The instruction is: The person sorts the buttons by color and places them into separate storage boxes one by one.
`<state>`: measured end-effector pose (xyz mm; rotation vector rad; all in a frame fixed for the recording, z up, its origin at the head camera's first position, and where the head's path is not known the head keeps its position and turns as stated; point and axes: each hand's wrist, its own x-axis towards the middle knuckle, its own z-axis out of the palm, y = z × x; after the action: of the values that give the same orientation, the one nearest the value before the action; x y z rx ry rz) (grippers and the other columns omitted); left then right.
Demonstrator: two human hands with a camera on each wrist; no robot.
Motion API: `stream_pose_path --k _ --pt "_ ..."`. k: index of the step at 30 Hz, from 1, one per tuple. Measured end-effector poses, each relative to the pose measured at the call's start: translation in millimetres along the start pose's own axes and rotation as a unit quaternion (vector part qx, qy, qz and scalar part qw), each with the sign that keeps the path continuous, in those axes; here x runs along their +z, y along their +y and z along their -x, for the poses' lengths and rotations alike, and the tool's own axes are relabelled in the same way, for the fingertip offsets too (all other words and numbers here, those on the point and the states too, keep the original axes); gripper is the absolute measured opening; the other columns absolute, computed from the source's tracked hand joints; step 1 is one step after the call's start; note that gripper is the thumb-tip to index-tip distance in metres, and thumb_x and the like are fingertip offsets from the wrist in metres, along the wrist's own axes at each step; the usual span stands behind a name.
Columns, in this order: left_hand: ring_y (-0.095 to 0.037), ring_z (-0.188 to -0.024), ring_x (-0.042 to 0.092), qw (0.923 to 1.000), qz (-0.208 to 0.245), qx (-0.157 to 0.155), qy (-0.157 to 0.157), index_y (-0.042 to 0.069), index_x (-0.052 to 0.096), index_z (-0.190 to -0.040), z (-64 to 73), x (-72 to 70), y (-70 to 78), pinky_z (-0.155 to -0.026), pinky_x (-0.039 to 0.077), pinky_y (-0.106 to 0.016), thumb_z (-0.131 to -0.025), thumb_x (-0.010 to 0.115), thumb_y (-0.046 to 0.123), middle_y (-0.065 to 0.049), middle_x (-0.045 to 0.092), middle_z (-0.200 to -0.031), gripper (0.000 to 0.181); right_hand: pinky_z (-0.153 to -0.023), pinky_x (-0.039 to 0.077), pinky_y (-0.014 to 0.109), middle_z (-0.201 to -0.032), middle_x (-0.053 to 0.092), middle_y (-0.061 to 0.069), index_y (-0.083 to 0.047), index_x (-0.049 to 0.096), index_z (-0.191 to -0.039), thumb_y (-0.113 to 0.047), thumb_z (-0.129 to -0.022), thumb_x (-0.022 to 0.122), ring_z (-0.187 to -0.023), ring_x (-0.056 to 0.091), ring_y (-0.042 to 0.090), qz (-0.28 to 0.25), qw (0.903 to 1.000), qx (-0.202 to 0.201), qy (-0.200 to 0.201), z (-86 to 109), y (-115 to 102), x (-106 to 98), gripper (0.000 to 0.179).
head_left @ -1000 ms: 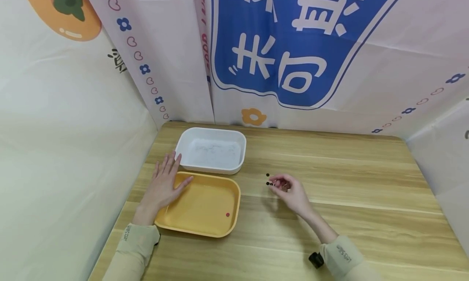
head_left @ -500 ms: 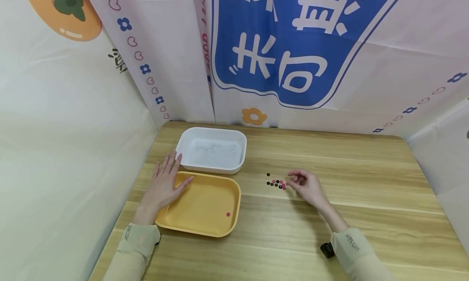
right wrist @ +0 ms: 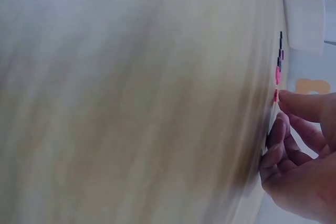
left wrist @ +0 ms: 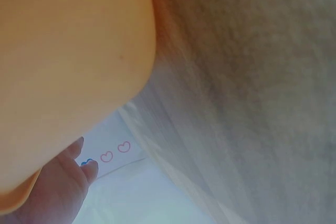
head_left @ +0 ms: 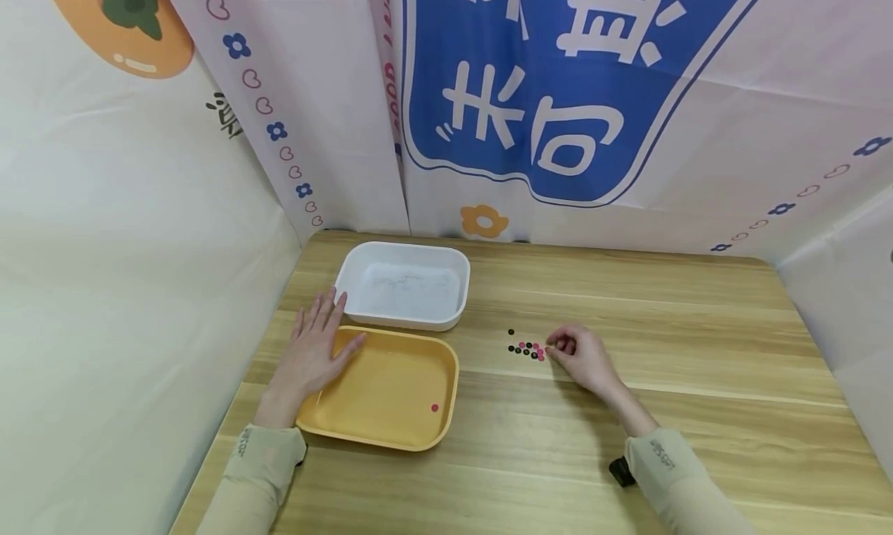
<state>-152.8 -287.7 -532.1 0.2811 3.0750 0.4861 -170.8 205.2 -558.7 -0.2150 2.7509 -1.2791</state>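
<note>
- Our right hand is bent low over the tabletop, with thumb and forefinger nearly together and the other fingers curled; we cannot tell if a disc is already pinched between the tips.
- Our left hand holds nothing: it lies flat with spread, straight fingers across the left edge of the yellow tray, thumb over the rim. We judge that this light rest is enough to steady it.
- Just beside the right fingertips are the pink discs, the nearest of the small flat discs. For such thin pieces, we should come with the nails close to the wood and take one by its edge, because pressing from above may only make it slide.
- Beyond them, toward the yellow tray, are the black discs, some almost touching the pink ones. We should part the colours gently, one piece at a time, so that neighbours are not dragged along.
- Apart on the far side lies a lone black disc, easy to pinch, we think.
- One pink disc lies inside the yellow tray, near its right wall.
- Behind that tray stands the white tray, close to our left fingertips.
</note>
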Motion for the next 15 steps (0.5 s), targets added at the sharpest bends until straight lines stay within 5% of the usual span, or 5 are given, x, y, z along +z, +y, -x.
stream_pose_path --k 15 --pt "-0.049 -0.172 0.006 1.0 -0.008 0.001 0.002 0.01 0.01 -0.178 -1.3 1.0 -1.3 -0.139 0.007 -0.072 -0.112 0.049 0.059 -0.022 0.006 -0.186 0.09 -0.066 0.048 0.017 -0.093 0.072 0.013 0.002 0.076 -0.104 0.003 -0.095 0.078 -0.079 0.059 0.014 0.015 0.9998 -0.005 0.011 0.8 -1.5 5.1 0.009"
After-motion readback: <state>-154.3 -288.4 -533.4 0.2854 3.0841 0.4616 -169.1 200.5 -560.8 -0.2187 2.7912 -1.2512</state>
